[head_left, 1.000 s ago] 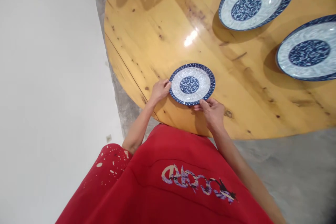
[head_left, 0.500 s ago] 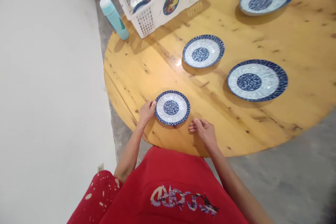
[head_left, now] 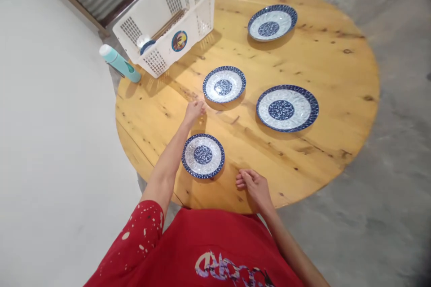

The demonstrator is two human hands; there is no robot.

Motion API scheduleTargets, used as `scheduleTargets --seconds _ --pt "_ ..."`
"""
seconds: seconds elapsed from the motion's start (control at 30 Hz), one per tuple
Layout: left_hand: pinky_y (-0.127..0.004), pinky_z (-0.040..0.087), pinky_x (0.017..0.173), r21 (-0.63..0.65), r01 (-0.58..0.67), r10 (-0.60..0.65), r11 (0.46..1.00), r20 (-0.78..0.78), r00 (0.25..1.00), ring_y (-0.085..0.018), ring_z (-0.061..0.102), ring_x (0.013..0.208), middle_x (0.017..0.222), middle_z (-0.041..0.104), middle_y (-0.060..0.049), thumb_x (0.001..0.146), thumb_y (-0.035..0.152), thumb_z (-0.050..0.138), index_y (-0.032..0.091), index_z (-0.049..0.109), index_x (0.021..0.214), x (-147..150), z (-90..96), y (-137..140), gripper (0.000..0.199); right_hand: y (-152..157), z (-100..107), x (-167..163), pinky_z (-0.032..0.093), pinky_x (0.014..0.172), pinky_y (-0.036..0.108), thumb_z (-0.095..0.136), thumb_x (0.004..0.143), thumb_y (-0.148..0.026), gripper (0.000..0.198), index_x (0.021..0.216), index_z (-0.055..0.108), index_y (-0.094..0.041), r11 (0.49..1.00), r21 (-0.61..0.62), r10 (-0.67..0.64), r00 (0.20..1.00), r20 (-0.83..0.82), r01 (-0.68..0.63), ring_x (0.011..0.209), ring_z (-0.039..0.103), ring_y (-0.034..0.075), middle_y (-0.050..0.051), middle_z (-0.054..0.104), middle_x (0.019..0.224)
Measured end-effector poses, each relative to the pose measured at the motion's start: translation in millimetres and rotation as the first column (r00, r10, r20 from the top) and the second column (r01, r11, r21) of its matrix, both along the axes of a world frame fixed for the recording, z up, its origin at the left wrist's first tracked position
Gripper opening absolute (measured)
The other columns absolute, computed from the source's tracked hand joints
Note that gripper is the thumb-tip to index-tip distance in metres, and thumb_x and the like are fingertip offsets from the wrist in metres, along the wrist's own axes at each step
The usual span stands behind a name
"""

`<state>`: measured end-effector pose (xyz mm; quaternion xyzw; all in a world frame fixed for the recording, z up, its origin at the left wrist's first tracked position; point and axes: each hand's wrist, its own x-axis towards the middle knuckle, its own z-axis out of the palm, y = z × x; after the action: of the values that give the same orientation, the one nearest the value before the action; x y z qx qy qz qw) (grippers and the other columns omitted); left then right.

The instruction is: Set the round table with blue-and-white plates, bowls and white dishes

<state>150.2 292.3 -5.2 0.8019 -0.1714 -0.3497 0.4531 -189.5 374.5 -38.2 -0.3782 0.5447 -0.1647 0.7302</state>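
Note:
My left hand (head_left: 195, 113) is stretched forward over the table, its fingers curled together with nothing visible in them. Just beyond its fingertips, apart from them, lies a blue-rimmed white plate (head_left: 224, 84) with a speckled blue centre. A smaller plate (head_left: 203, 155) of the same pattern lies closest to my body, beside my left forearm. To the right of that plate, near the table's front edge, my right hand (head_left: 254, 186) rests with loosely closed fingers and no object in it. An oval plate (head_left: 287, 108) lies farther right.
Another oval plate (head_left: 272, 23) sits at the far side of the round wooden table (head_left: 336, 76). At the back left stands a white plastic basket (head_left: 198, 13) holding sticks and some dishes. A turquoise bottle (head_left: 120, 63) stands left of it, close to the table's edge.
My left hand has let go of the nearest plate and moved forward toward the plate beyond it. My right hand stays near the front edge, fingers more curled. The view has shifted.

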Motion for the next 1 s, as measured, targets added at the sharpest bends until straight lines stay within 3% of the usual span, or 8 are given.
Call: scheduleTargets --seconds 0.17,0.33,0.5,0.6,0.7,0.83,0.93,1.0 --pt "-0.024 0.052 0.066 -0.009 -0.129 0.121 0.992 -0.272 0.955 -0.013 0.067 0.064 0.071 0.068 -0.005 0.102 0.031 0.054 0.016 0.057 0.082 -6.7 -11.2 -49.2 0.025 -1.9 -2.6 -19.2 0.055 0.048 0.027 0.084 0.058 -0.066 0.058 0.084 0.068 -0.018 0.995 0.013 -0.098 0.994 -0.041 0.099 0.056 0.065 0.017 0.006 0.069 0.071" --pt "-0.021 0.052 0.063 0.023 -0.198 0.197 0.98 -0.235 0.952 -0.014 0.071 0.067 0.064 0.067 -0.004 0.094 0.021 0.06 0.014 0.059 0.089 -9.0 -18.1 -66.1 0.008 -3.9 -4.2 -23.5 0.055 0.046 0.027 0.084 0.057 -0.065 0.058 0.085 0.066 -0.018 0.986 0.019 -0.163 0.985 -0.049 0.164 0.054 0.064 0.017 0.005 0.068 0.07" --pt "-0.023 0.054 0.064 -0.015 -0.192 0.187 0.981 -0.159 0.969 -0.016 0.071 0.065 0.064 0.068 -0.005 0.087 0.019 0.06 0.014 0.06 0.083 -9.4 -15.1 -48.2 0.006 -11.9 -2.7 -12.0 0.053 0.046 0.026 0.08 0.06 -0.061 0.049 0.079 0.065 -0.018 0.99 0.005 -0.143 0.989 -0.037 0.143 0.053 0.063 0.016 0.006 0.068 0.068" --pt "-0.025 0.055 0.064 -0.029 -0.174 0.168 0.984 -0.141 0.976 -0.016 0.07 0.065 0.064 0.068 -0.005 0.087 0.02 0.06 0.015 0.061 0.08 -12.2 -13.3 -29.5 0.008 -38.8 -2.5 9.2 0.053 0.049 0.026 0.075 0.066 -0.058 0.042 0.076 0.065 -0.018 0.987 -0.116 -0.109 0.994 -0.014 0.107 0.054 0.063 0.016 0.007 0.068 0.069" --pt "-0.025 0.056 0.064 -0.022 -0.13 0.125 0.991 -0.144 0.982 -0.016 0.069 0.063 0.062 0.067 -0.004 0.086 0.021 0.063 0.015 0.063 0.077 -18.8 -12.1 -15.5 0.011 -88.2 -1.2 52.1 0.054 0.051 0.026 0.07 0.072 -0.055 0.038 0.08 0.065 -0.019 0.952 -0.285 -0.102 0.994 0.044 0.11 0.057 0.064 0.015 0.005 0.069 0.074" --pt "-0.024 0.055 0.062 0.015 -0.132 0.133 0.991 -0.186 0.974 -0.014 0.065 0.056 0.055 0.063 -0.002 0.086 0.018 0.065 0.014 0.064 0.074 -32.5 -10.2 -5.7 0.013 -152.1 3.2 121.3 0.057 0.055 0.029 0.063 0.079 -0.04 0.022 0.082 0.061 -0.019 0.935 -0.343 -0.08 0.996 0.047 0.091 0.057 0.064 0.016 0.0 0.062 0.067" --pt "-0.024 0.056 0.063 0.013 -0.173 0.172 0.985 -0.223 0.96 -0.014 0.064 0.055 0.052 0.063 -0.002 0.085 0.015 0.065 0.013 0.065 0.07 -43.1 -10.2 2.3 0.015 -169.0 3.5 148.8 0.06 0.058 0.035 0.059 0.079 -0.025 0.011 0.069 0.057 -0.019 0.918 -0.389 -0.115 0.991 -0.071 0.079 0.053 0.058 0.017 -0.002 0.055 0.06" --pt "-0.025 0.056 0.064 0.004 -0.196 0.191 0.981 -0.246 0.95 -0.015 0.065 0.056 0.052 0.064 -0.003 0.084 0.012 0.065 0.012 0.065 0.067 -46.7 -12.4 8.5 0.017 -168.1 1.8 152.2 0.06 0.057 0.036 0.056 0.076 -0.018 0.018 0.059 0.051 -0.021 0.906 -0.412 -0.159 0.98 -0.124 0.095 0.05 0.052 0.017 -0.004 0.045 0.052"
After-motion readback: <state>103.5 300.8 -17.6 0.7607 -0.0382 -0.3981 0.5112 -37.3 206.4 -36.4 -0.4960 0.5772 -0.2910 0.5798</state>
